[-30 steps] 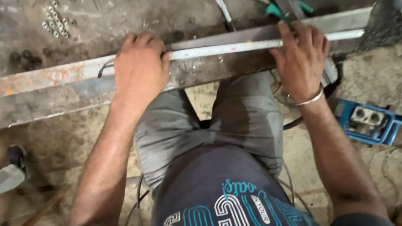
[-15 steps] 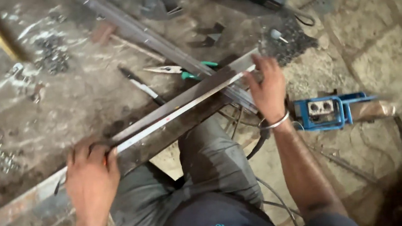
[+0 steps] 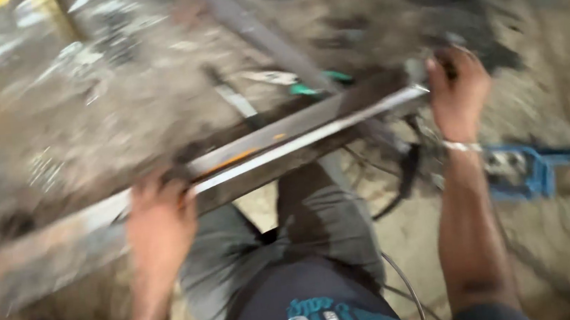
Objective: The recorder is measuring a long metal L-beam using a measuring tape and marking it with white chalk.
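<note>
A long steel angle bar (image 3: 283, 142) lies across my knees, slanting up to the right. My left hand (image 3: 159, 226) presses flat on its lower left part, fingers spread over the top edge. My right hand (image 3: 458, 92), with a metal bangle at the wrist, grips the bar's right end. The whole picture is smeared by motion, so finger detail is unclear.
Green-handled pliers (image 3: 312, 83) and a second metal bar (image 3: 265, 38) lie on the dusty floor beyond the angle bar. A blue tool (image 3: 529, 169) sits on the ground to the right, with a black cable (image 3: 400, 183) looping near my knee.
The view has swung and blurred. The bar now tilts up to the right, and my right hand has slid out to its right end. My left hand stays pressed on it.
</note>
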